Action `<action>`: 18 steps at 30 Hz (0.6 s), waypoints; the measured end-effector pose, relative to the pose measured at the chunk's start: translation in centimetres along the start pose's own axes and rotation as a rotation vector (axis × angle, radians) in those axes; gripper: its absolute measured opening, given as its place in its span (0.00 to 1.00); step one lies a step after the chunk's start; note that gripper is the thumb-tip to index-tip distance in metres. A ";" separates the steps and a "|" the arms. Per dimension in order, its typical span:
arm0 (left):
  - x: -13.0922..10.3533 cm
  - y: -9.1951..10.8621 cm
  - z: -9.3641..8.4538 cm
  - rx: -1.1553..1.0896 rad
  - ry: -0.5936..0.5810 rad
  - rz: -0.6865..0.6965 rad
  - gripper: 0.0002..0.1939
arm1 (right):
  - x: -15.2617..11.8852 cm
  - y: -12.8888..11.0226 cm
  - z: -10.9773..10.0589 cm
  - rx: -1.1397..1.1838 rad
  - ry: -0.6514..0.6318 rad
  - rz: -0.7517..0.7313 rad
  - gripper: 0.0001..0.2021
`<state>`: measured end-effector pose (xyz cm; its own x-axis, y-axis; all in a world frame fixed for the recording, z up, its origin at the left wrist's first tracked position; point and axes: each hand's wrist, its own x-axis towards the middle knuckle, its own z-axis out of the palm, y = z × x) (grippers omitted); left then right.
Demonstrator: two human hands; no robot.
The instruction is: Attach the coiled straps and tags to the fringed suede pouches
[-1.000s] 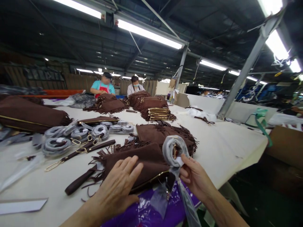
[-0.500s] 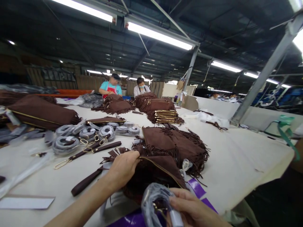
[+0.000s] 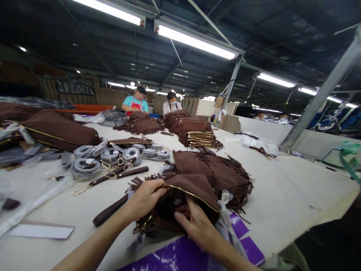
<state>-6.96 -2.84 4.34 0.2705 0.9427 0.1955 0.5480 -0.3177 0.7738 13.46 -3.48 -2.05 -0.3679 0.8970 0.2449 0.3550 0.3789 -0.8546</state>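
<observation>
Nearest: glossy purple plastic [image 3: 172,257]. Just beyond, on off-white table [image 3: 276,195], brown fringed fabric bag [image 3: 194,183], gold zip open. Left hand [image 3: 148,197] pinches its rim; right hand [image 3: 197,224] inside the mouth, grip cannot be told. Farther left, coiled grey plastic-wrapped straps [image 3: 85,168]. Across table, two people [image 3: 136,102] behind brown fringed piles [image 3: 143,123].

Bare left forearm [image 3: 98,230], bare right forearm [image 3: 228,253]

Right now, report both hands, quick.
Left hand: closed, gripping the open brown bag by its zippered edge.
Right hand: fingers inside the bag; whether they hold anything cannot be told.
</observation>
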 end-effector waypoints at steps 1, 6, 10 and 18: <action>-0.1 -0.3 -0.1 -0.034 -0.001 -0.012 0.11 | -0.7 0.4 -0.1 -0.201 -0.002 -0.067 0.34; -0.4 -1.1 -0.4 -0.057 -0.027 -0.023 0.10 | -3.6 1.7 -2.0 -0.933 -0.103 -0.227 0.32; -0.5 -1.2 -0.4 -0.059 -0.053 0.013 0.10 | -3.6 0.9 -3.1 -1.243 -0.143 -0.266 0.07; -0.4 -1.0 0.1 0.028 -0.093 0.096 0.09 | 0.5 0.5 1.3 -1.136 0.050 -0.525 0.07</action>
<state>-7.54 -2.93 3.44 0.3940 0.8948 0.2097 0.5380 -0.4096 0.7368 12.34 -3.09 -2.95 -0.6654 0.5765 0.4742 0.7241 0.6527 0.2227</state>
